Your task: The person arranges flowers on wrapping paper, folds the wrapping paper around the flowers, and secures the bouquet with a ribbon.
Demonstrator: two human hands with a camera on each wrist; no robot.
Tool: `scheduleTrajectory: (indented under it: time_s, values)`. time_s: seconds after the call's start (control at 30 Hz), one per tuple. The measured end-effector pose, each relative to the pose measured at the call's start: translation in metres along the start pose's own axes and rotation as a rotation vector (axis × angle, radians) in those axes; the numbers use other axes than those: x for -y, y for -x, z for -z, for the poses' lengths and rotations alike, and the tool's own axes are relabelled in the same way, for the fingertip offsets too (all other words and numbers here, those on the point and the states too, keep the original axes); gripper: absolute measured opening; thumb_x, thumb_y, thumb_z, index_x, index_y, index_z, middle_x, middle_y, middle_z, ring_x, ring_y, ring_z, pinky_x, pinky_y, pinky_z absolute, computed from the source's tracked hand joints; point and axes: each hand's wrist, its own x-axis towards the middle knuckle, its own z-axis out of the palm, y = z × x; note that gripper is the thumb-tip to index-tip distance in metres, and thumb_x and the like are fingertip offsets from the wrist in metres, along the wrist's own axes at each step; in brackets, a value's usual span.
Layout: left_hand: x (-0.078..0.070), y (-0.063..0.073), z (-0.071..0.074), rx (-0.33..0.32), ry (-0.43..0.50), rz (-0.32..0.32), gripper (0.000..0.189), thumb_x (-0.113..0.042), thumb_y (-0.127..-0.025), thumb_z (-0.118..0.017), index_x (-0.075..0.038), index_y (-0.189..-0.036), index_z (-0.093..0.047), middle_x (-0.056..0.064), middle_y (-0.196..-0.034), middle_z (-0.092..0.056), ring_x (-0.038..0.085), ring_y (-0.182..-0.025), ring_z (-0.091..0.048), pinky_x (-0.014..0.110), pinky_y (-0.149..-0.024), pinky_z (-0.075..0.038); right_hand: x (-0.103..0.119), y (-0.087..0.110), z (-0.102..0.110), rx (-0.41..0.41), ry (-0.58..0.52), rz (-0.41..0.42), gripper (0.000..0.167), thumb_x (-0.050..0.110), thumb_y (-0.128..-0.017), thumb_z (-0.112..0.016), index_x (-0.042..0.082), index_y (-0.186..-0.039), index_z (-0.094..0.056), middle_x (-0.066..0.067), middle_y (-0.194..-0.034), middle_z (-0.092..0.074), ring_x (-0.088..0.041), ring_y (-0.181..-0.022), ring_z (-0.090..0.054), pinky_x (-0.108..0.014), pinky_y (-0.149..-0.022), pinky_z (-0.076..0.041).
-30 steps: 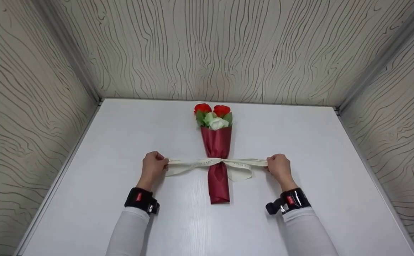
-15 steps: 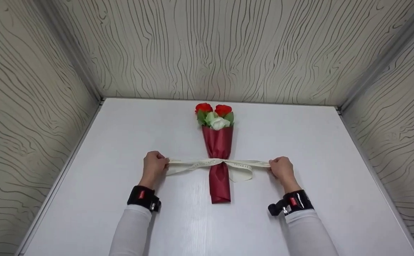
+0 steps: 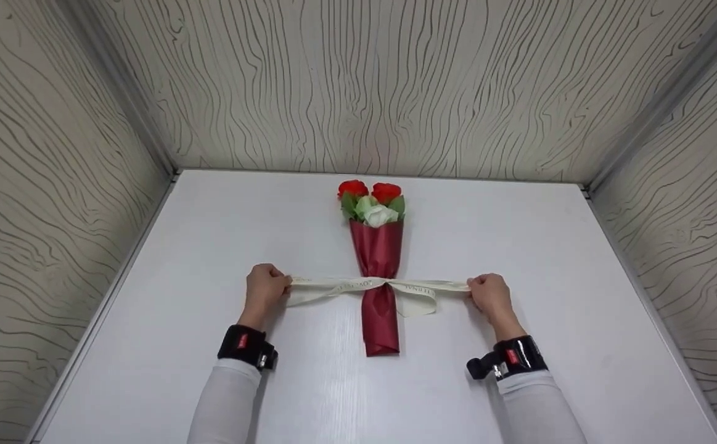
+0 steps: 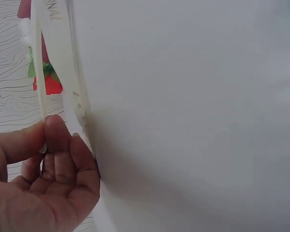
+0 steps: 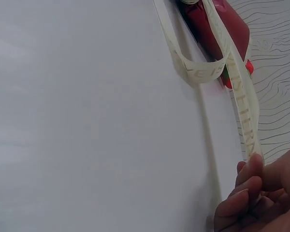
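A bouquet [image 3: 378, 250] in dark red wrapping lies on the white table, with two red flowers and a white one at its far end. Round its narrow middle runs a cream ribbon [image 3: 333, 282] printed with letters, crossing at a knot on top. My left hand [image 3: 266, 288] pinches the ribbon on the left between thumb and index finger, as the left wrist view confirms. On the other side, my right hand [image 3: 491, 297] pinches it between thumb and fingertips. Both strands look stretched sideways. A ribbon loop [image 5: 203, 70] hangs below the right strand.
The white table [image 3: 518, 234] extends on both sides of the bouquet. Wood-grain patterned panels [image 3: 358, 92] stand behind it and at left and right. Each wrist wears a black strap with a small camera, such as the right strap [image 3: 521, 354].
My right hand has shifted slightly outward to the right and nearer, pulling the ribbon straighter. The left hand stays almost where it was, still pinching its strand.
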Motion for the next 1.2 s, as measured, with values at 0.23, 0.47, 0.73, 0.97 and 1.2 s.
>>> scheduleTrajectory:
  time_s: [0.23, 0.47, 0.73, 0.97, 1.2]
  values:
    - [-0.005, -0.001, 0.014, -0.004, 0.031, 0.011, 0.011, -0.004, -0.087, -0.068, 0.002, -0.081, -0.062, 0.012, -0.075, -0.067, 0.017, -0.065, -0.064, 0.024, -0.055, -0.048, 0.016, -0.001, 0.003, -0.02, -0.048, 0.072, 0.028, 0.014, -0.102, -0.05, -0.01, -0.109, -0.062, -0.01, -0.077, -0.065, -0.014, -0.062, -0.055, -0.026, -0.054, -0.042]
    - [-0.003, 0.001, 0.023, 0.011, 0.098, 0.019, 0.01, -0.004, -0.087, -0.067, 0.002, -0.083, -0.06, 0.012, -0.075, -0.066, 0.017, -0.065, -0.063, 0.028, -0.058, -0.05, 0.035, -0.003, 0.008, -0.045, -0.11, 0.085, 0.029, 0.015, -0.103, -0.049, -0.009, -0.112, -0.061, -0.009, -0.079, -0.064, -0.013, -0.065, -0.056, -0.024, -0.055, -0.044]
    - [-0.009, -0.005, 0.024, 0.088, 0.133, -0.001, 0.014, -0.008, -0.088, -0.069, 0.002, -0.086, -0.059, 0.012, -0.075, -0.066, 0.017, -0.064, -0.064, 0.029, -0.061, -0.053, 0.046, -0.013, 0.013, -0.063, -0.179, 0.116, 0.03, 0.02, -0.103, -0.05, -0.006, -0.11, -0.063, -0.006, -0.077, -0.061, -0.015, -0.068, -0.056, -0.022, -0.055, -0.045]
    - [-0.023, -0.021, 0.016, 0.125, 0.07, -0.033, 0.018, -0.017, -0.094, -0.065, 0.0, -0.093, -0.059, 0.01, -0.081, -0.065, 0.018, -0.071, -0.063, 0.025, -0.061, -0.049, 0.053, -0.026, 0.011, 0.052, -0.207, 0.09, 0.032, 0.026, -0.104, -0.047, -0.003, -0.104, -0.059, -0.003, -0.075, -0.054, -0.011, -0.063, -0.051, -0.022, -0.052, -0.04]
    - [-0.048, -0.038, 0.0, 0.114, 0.031, -0.133, 0.024, -0.024, -0.097, -0.062, -0.005, -0.084, -0.055, 0.005, -0.074, -0.055, 0.015, -0.065, -0.055, 0.025, -0.057, -0.044, 0.069, -0.036, 0.003, 0.083, -0.245, 0.076, 0.036, 0.036, -0.104, -0.045, 0.005, -0.088, -0.052, -0.001, -0.069, -0.05, -0.014, -0.059, -0.049, -0.022, -0.048, -0.037]
